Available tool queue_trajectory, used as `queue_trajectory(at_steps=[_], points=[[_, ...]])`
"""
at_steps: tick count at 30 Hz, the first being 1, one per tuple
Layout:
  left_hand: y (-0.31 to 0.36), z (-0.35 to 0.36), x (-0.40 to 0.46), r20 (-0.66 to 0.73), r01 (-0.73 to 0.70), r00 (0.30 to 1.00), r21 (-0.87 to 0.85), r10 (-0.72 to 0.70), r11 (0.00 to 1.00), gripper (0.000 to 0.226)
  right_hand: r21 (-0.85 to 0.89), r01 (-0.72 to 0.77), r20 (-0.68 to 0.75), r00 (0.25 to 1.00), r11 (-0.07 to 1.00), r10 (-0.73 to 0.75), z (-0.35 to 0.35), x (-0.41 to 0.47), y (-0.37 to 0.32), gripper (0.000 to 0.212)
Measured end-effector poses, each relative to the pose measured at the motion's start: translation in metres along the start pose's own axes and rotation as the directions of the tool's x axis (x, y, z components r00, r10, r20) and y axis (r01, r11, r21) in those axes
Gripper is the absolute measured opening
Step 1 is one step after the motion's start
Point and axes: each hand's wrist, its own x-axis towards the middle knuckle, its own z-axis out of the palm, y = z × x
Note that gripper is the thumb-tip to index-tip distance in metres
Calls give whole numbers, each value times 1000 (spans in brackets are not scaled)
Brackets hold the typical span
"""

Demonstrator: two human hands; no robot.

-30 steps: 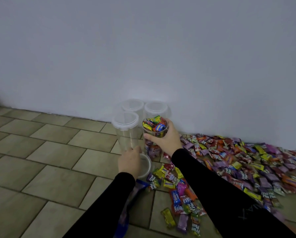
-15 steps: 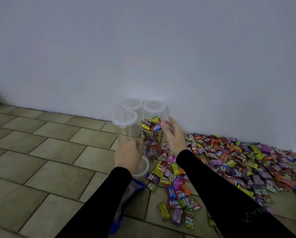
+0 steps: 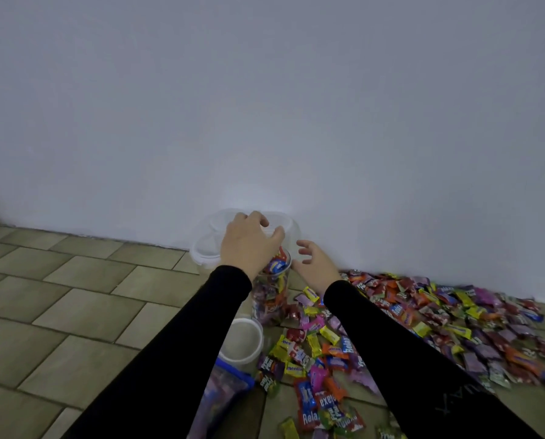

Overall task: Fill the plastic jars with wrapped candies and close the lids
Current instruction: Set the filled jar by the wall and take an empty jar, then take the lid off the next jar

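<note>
One clear plastic jar (image 3: 271,293) by the wall stands candy-filled and uncapped, its white round lid (image 3: 242,340) on the floor tiles; left hand (image 3: 249,245) curled above it, holding unclear, right hand (image 3: 315,264) spread; three lidded jars (image 3: 206,251) remain empty.

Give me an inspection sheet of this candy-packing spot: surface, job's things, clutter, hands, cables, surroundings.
Surface: tiled floor, with candies spread over its right part.
Job's things: filled jar upright, no lid seen on it; loose lid on the floor in front of it; lidded empty jars behind it by the wall; candy pile to the right.
Clutter: blue-edged bag next to the loose lid.
Hands: left hand over the filled jar's mouth, fingers curled, grip unclear; right hand open beside the jar, holding nothing.
Cables: nothing seen.
Surroundings: plain white wall.
</note>
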Motion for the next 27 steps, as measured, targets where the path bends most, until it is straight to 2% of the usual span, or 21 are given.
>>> queue_trajectory(at_steps=[6, 12, 15, 20, 27], points=[[0, 7, 46, 198, -45, 980, 104, 24, 994, 53, -59, -13, 52, 999, 998, 16, 0, 32, 5, 68], [-1, 36, 77, 257, -34, 966, 259, -35, 965, 83, 21, 87, 115, 989, 996, -89, 13, 62, 11, 87], [-3, 46, 87, 239, -58, 971, 335, -25, 940, 79, 70, 106, 90, 990, 992, -112, 21, 72, 13, 91], [-6, 52, 95, 191, -57, 981, 357, -13, 932, 84, 59, 169, 55, 984, 984, -172, 18, 72, 20, 80], [34, 43, 72, 51, -90, 996, 299, 79, 950, 83, 32, 235, -40, 972, 972, -233, -16, 51, 6, 85]])
